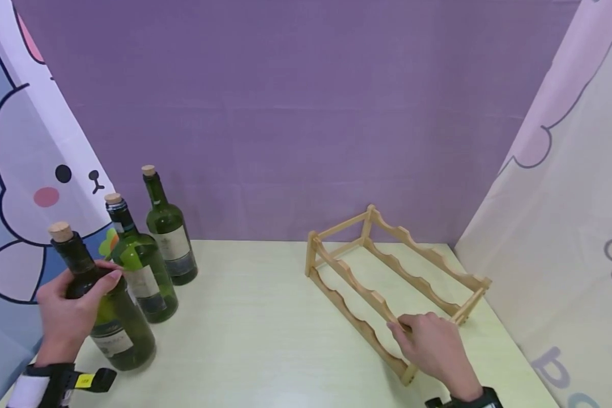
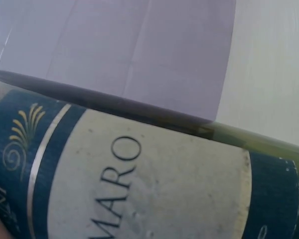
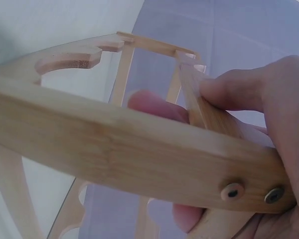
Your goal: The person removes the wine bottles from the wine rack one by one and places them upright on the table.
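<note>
My left hand [image 1: 73, 309] grips the nearest green wine bottle [image 1: 128, 331] around its shoulder, below the corked neck. In the left wrist view, the large cream and blue label [image 2: 174, 174] of that bottle fills the lower part. At the right stands a light wooden wine rack [image 1: 373, 296] with scalloped rails and two levels. My right hand [image 1: 435, 347] holds its near upper corner. The right wrist view shows the thumb and fingers [image 3: 154, 104] wrapped around the rail beside a screwed end bar [image 3: 114, 154].
Two more corked green wine bottles stand behind the held one, a middle bottle [image 1: 145, 277] and a far bottle [image 1: 175, 243]. A pale tabletop [image 1: 250, 317] lies between bottles and rack. A purple cloth [image 1: 296, 124] hangs behind, with patterned cloths [image 1: 556, 238] at both sides.
</note>
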The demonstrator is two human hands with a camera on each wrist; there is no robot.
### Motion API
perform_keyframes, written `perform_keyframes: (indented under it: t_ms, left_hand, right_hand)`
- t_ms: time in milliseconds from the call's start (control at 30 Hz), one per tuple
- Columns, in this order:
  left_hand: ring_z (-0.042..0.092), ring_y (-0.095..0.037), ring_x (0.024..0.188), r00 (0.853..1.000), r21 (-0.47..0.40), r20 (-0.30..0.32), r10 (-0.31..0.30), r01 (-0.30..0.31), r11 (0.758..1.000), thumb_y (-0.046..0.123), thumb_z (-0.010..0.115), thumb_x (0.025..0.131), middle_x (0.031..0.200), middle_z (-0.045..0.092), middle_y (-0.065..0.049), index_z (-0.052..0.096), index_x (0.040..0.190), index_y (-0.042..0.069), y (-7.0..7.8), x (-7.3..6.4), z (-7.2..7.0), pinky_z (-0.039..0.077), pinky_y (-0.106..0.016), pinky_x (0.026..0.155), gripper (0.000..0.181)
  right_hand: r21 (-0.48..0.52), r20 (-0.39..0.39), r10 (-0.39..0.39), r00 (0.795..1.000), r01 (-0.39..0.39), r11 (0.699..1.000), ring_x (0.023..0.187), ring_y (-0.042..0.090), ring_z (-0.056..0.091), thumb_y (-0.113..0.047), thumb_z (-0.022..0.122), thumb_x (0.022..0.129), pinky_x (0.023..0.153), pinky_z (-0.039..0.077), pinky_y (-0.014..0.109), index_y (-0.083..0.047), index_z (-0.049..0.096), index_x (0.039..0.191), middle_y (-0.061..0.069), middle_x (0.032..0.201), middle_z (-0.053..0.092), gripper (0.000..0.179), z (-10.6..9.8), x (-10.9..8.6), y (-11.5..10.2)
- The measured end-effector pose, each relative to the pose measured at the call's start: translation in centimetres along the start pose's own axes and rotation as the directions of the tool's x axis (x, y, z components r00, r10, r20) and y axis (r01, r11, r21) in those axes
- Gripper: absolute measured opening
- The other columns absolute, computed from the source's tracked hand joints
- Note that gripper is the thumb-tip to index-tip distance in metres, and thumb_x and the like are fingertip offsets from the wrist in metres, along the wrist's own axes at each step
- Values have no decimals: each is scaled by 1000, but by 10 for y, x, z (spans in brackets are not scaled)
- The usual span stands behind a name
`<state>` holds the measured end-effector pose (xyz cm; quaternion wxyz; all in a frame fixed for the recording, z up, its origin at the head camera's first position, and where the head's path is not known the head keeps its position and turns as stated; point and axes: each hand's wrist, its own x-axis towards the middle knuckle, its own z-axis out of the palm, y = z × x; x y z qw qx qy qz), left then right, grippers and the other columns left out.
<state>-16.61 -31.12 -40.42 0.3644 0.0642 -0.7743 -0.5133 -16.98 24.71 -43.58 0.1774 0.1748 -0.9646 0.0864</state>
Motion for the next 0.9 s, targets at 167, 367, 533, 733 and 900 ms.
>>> perform_keyframes:
  t_ms: [167,367,533,733,900]
  left_hand:
    - [62,-4,93,997,2,-30,-68,68,998,6,72,87,90,68,14,69,109,-3,-12,1,-5,44,-13,81,24]
    - [67,-4,84,992,-106,-28,-119,116,988,1,73,84,89,71,7,69,107,-5,-20,2,-7,46,-9,80,24]
    - [67,-3,83,996,-104,-12,-88,86,991,0,73,85,90,72,6,69,108,-7,-22,1,-8,47,-10,80,24]
    - [66,-2,90,999,16,43,-28,28,999,6,71,89,96,70,10,67,113,-5,-23,-3,-9,47,-10,81,27]
    - [67,-1,91,999,16,47,-12,11,1000,3,71,88,96,71,10,67,113,-6,-26,-5,-10,48,-10,80,27]
  right_hand:
    - [2,-1,4,1000,-4,1000,43,4,30,-33,69,89,39,22,24,-26,70,73,-16,47,32,18,0,0,0]
    - [4,-1,20,1000,-20,1000,43,5,30,-33,69,89,40,22,24,-25,73,77,-16,47,32,15,2,-2,0]
    - [5,-18,20,1000,-20,1000,43,5,29,-34,69,89,40,21,24,-26,71,74,-16,47,31,17,3,-3,0]
    - [4,-48,15,999,-14,1000,42,5,29,-33,69,88,39,22,25,-26,70,73,-16,47,31,17,3,-2,-1]
    - [0,-53,16,998,-16,1000,43,6,30,-33,70,87,38,24,26,-25,72,74,-15,48,32,15,4,-1,-2]
